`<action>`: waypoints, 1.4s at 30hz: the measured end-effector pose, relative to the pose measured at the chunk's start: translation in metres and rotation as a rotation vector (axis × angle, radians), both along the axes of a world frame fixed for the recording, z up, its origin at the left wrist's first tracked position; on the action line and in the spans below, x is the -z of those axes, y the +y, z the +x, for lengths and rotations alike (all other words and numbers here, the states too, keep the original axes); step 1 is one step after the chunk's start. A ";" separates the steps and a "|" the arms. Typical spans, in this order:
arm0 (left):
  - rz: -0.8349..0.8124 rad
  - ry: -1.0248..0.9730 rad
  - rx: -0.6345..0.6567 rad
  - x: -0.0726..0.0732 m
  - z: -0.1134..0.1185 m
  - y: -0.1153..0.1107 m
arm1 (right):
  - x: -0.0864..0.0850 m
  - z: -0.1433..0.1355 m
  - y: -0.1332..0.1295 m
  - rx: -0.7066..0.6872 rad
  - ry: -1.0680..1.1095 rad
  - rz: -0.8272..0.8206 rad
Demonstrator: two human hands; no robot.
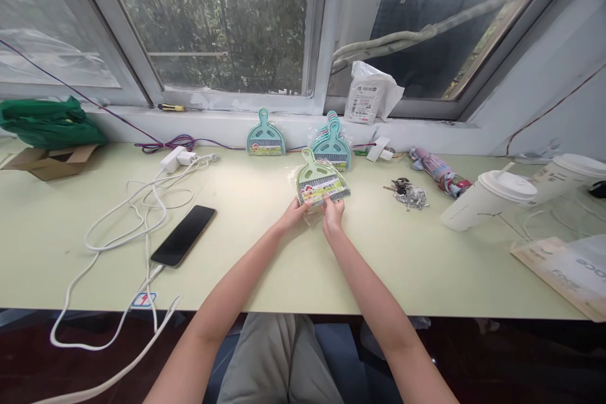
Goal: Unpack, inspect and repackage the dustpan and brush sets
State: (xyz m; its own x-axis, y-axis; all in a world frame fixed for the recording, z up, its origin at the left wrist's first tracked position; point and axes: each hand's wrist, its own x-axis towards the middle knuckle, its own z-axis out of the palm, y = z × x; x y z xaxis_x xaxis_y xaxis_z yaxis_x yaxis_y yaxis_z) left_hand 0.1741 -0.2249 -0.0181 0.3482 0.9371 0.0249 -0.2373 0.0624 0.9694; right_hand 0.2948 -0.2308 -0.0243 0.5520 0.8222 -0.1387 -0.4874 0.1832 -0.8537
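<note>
Window-side desk (402,265), and we're at the holding step, fingers of left hand (292,213) and right hand (334,214) clamped low on the green dustpan set (316,178), nearer us than the teal stack (334,144), so moving it probably needs an even grip

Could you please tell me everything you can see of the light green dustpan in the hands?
The light green dustpan looks like plastic and sits in clear wrap. Its looped handle points away, leaning left; below are two cutouts, a strip of grey bristles and a printed label. The left hand and right hand grip its near edge, in front of a dustpan stack. Whether it touches the table is unclear.
</note>
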 end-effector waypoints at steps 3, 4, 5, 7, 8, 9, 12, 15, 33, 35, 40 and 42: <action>-0.082 0.009 0.038 -0.005 -0.009 0.007 | 0.000 -0.002 -0.001 -0.016 -0.001 0.007; -0.095 -0.001 -0.002 -0.004 -0.012 0.010 | 0.001 -0.004 -0.001 -0.033 -0.004 0.023; -0.101 -0.013 -0.060 -0.003 -0.015 0.014 | 0.001 -0.005 0.000 -0.058 -0.008 0.042; -0.115 -0.026 -0.171 0.001 -0.021 0.022 | 0.000 -0.006 0.002 -0.142 -0.016 0.057; -0.130 -0.031 -0.212 0.002 -0.024 0.025 | -0.001 -0.005 0.004 -0.201 -0.030 0.046; -0.150 -0.040 -0.250 0.003 -0.028 0.028 | -0.002 -0.003 0.006 -0.272 -0.065 0.022; -0.209 -0.098 -0.335 0.000 -0.040 0.032 | -0.009 0.009 0.007 -0.438 -0.451 -0.074; -0.236 -0.168 -0.295 -0.004 -0.049 0.033 | -0.014 0.018 0.001 -0.360 -1.212 -0.062; -0.414 -0.080 -0.363 -0.005 -0.067 0.038 | -0.011 0.035 -0.006 -0.138 -1.676 0.400; -0.439 -0.086 -0.388 -0.005 -0.072 0.041 | -0.011 0.032 -0.007 -0.238 -1.640 0.520; -0.428 -0.053 -0.317 -0.006 -0.082 0.043 | -0.011 0.031 -0.006 -0.143 -1.801 0.442; -0.407 -0.045 -0.287 -0.007 -0.083 0.042 | -0.009 0.033 -0.005 -0.054 -1.928 0.367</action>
State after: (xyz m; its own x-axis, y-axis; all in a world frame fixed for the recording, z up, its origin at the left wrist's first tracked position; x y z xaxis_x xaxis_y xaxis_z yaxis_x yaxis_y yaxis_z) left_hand 0.0906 -0.1831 -0.0108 0.0816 0.9317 -0.3538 -0.3417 0.3597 0.8683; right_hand 0.3275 -0.2361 -0.0148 -0.2893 0.6847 0.6690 0.8801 0.4650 -0.0953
